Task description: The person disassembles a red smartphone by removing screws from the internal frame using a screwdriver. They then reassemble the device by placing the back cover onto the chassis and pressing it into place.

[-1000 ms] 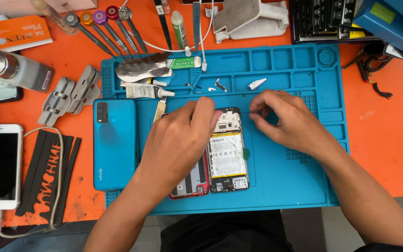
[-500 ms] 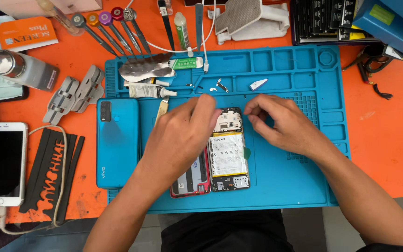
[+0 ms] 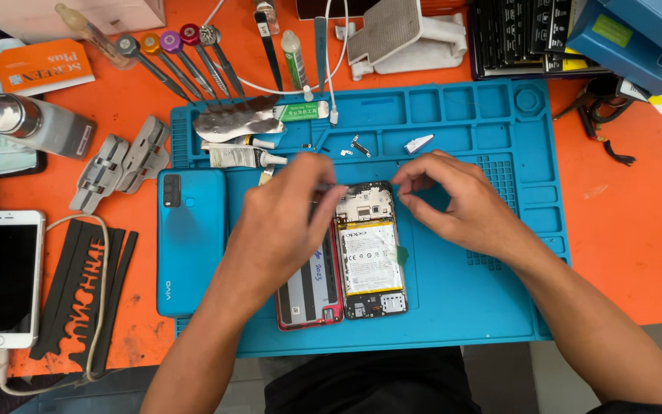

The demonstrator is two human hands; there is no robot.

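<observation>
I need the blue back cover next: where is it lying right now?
In the head view, the blue back cover lies camera-side up on the left edge of the blue work mat, just left of the left hand.

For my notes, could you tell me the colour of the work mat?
The work mat is blue; head view.

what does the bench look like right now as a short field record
surface: blue repair mat on orange table
left hand: over the red-framed phone, fingertips at the opened phone's top
right hand: fingers pinched beside the opened phone
beside mat: blue back cover, white phone
tools: screwdrivers at the top
</observation>
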